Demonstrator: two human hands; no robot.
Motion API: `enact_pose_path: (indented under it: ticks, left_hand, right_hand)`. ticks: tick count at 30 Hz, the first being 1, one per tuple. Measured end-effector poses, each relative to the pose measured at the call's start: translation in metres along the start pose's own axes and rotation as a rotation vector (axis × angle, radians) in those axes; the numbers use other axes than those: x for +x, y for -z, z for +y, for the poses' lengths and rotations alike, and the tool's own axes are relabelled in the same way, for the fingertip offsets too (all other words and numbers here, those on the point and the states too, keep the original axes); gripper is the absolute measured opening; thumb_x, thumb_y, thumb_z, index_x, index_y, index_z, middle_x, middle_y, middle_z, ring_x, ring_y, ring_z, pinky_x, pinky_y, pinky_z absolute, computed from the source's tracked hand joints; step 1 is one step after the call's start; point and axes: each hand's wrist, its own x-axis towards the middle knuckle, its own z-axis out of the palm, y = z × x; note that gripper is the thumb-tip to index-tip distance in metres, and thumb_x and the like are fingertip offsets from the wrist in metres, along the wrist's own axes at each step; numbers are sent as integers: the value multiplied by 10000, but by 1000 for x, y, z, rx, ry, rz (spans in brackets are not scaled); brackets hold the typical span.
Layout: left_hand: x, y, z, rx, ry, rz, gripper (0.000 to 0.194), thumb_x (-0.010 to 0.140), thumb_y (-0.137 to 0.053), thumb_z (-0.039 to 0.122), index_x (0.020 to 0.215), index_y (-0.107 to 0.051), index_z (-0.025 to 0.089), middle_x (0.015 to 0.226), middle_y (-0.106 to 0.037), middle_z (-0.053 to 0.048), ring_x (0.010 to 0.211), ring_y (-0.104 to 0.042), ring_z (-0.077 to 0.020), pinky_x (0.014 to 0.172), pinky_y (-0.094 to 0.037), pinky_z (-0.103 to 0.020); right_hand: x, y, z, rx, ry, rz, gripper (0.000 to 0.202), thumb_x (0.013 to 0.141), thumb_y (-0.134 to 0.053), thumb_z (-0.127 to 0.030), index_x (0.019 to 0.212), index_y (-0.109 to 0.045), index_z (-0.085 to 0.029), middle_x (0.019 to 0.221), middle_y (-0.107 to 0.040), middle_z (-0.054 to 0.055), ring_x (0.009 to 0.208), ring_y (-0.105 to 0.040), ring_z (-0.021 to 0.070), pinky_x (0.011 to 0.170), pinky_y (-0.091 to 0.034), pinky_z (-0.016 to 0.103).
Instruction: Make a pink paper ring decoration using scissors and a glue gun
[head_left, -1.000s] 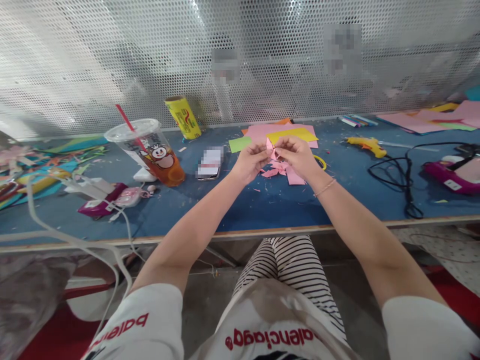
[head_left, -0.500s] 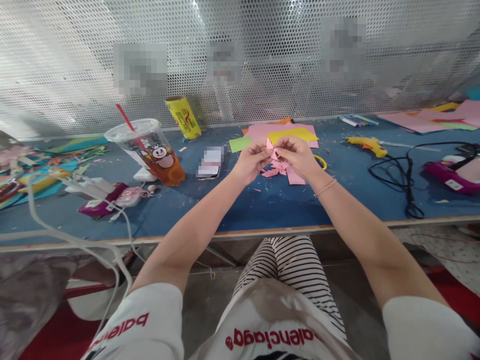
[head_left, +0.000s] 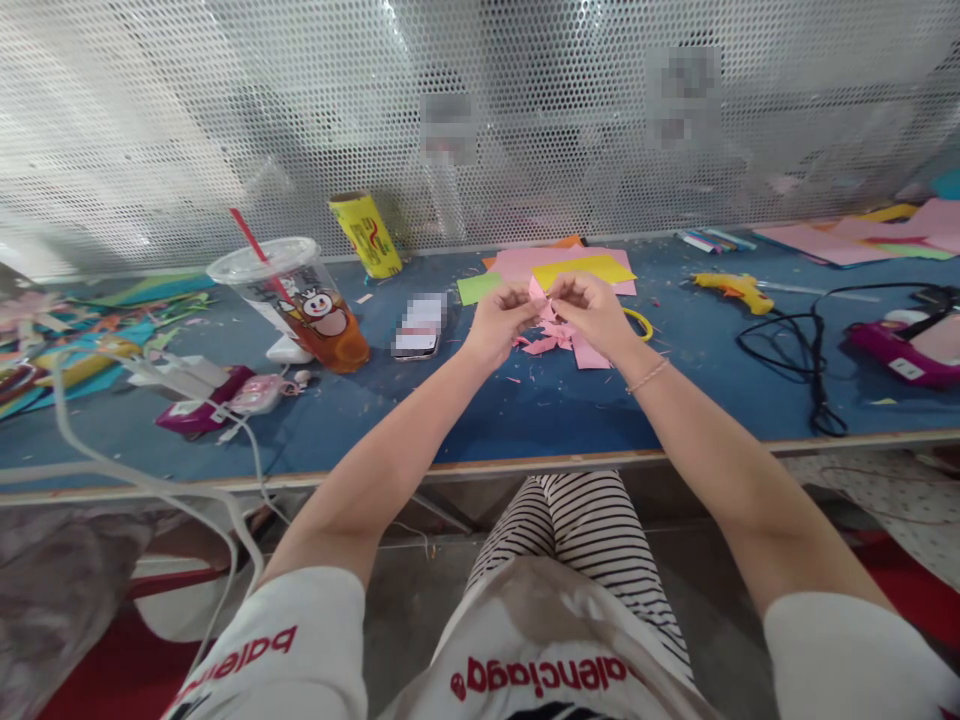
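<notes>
Between my two hands is a small folded piece of pink paper (head_left: 538, 291), raised a little above the blue table. My left hand (head_left: 501, 322) pinches it from the left. From the right, the fingers of my right hand (head_left: 589, 310) are closed on it as well. Pink paper scraps (head_left: 553, 343) lie below my hands. A yellow-handled tool (head_left: 641, 322), probably scissors, is partly hidden behind my right hand. Just beyond my fingers, a yellow sheet (head_left: 592, 269) rests on pink sheets (head_left: 521, 262), with a green piece (head_left: 478, 289) at their left.
On the left stand a plastic drink cup (head_left: 315, 310) with a red straw and a yellow can (head_left: 367, 236). A phone (head_left: 420, 326) lies near them. Rightward are a yellow glue gun (head_left: 731, 292) with a black cord and a purple power strip (head_left: 904, 352). White cables (head_left: 150, 480) cross the left edge.
My fingers shift very slightly around the pink paper, which tilts a little. Both hands keep their pinch, and the things on the table stay put.
</notes>
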Motion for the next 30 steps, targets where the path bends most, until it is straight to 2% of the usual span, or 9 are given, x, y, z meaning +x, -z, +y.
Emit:
enact_pose_path:
  ticks: [4,8,15,22,30]
  left_hand:
    - [-1,-1,2,-17,39,37,175,635,-728,147,763,-608,156,687,-620,38,611,-581,-37,629,-494,-177]
    - [0,0,2,-11,75,63,174,647,-728,172,756,-595,152,659,-610,36,575,-578,-47,615,-510,-205]
    - [0,2,0,24,32,31,231,593,-775,222,724,-605,136,649,-618,38,591,-600,-50,647,-521,-204]
    - [2,4,1,97,15,31,240,561,-788,203,734,-641,128,687,-650,13,621,-614,-71,657,-527,-231]
    - [3,3,-1,48,71,108,231,554,-784,171,722,-635,116,665,-644,15,572,-604,-63,637,-535,-234]
  right_hand:
    - [0,-1,-2,-18,-9,33,175,659,-593,-118,775,-492,-202,715,-548,-25,641,-530,89,602,-456,252]
    - [0,-2,-4,-24,-43,10,178,645,-591,-106,749,-478,-197,695,-528,-30,624,-515,85,598,-447,255]
    - [-1,-2,-4,3,-80,-1,143,685,-578,-125,751,-471,-192,691,-508,-32,599,-511,75,572,-447,245]
    - [-2,-2,-5,33,-108,-20,94,696,-535,-118,723,-481,-190,641,-492,-43,541,-488,60,530,-416,230]
    - [-1,2,-5,-123,-30,-16,114,651,-546,-81,684,-504,-182,623,-519,-38,537,-482,72,524,-393,242]
